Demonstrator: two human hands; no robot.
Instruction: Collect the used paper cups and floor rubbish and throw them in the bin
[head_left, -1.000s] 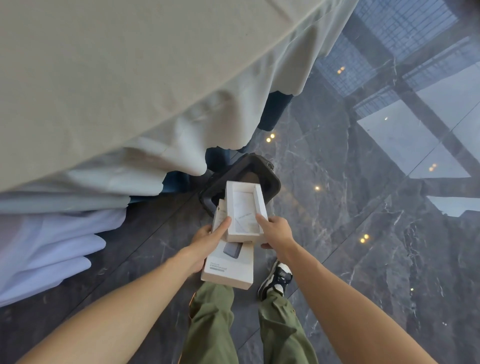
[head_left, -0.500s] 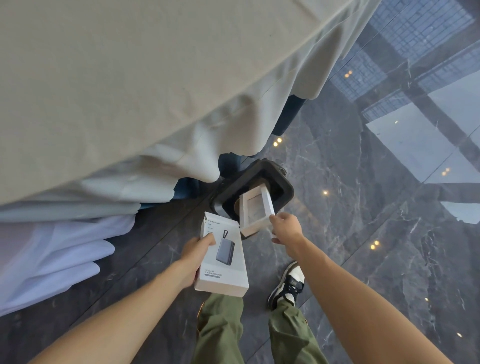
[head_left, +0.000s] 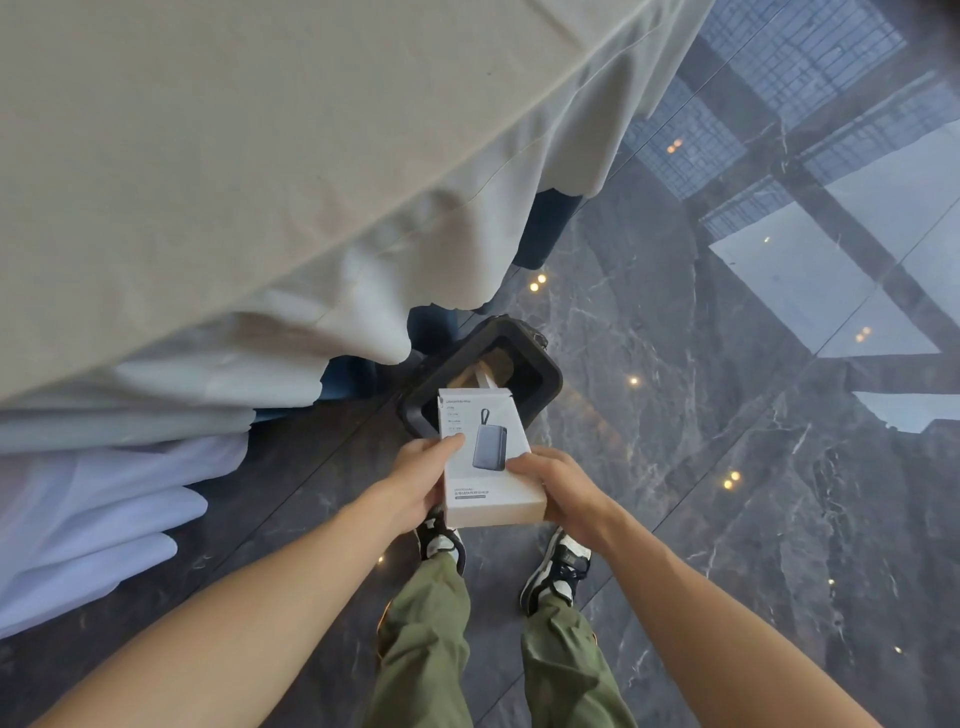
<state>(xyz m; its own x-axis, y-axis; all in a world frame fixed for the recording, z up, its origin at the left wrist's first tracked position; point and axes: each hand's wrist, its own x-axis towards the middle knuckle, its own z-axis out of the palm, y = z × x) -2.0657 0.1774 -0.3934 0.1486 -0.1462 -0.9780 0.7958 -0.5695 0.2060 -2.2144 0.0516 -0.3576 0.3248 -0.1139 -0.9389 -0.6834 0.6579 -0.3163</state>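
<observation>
Bin (head_left: 548, 379) stands on the dark marble floor (head_left: 727, 467) just beside the draped tablecloth (head_left: 260, 182), rubbish already inside. Both hands, left (head_left: 415, 480) and right (head_left: 563, 491), clamp a white box (head_left: 485, 457) above its near rim.

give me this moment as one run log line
left hand: holds box | right hand: holds box | box: above bin | state: not dropped
</observation>
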